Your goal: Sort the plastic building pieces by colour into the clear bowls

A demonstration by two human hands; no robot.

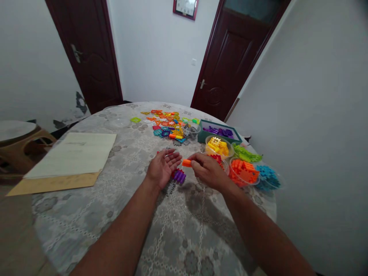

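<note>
Centrally, the right hand (pixel 207 170) pinches an orange piece (pixel 186 163) at its fingertips, beside the left hand (pixel 162 166), which lies palm-up and slack, holding nothing. A purple piece (pixel 179 176) rests on the round table (pixel 86 214) just below both hands. Risk: the pinch looks light, so the orange piece could slip and land among the loose pile (pixel 169 124). Count: two hands; four clear bowls (yellow (pixel 218 146), red (pixel 220 161), orange (pixel 243 171), blue (pixel 268 177)); one green box (pixel 220 132); two doors.
</note>
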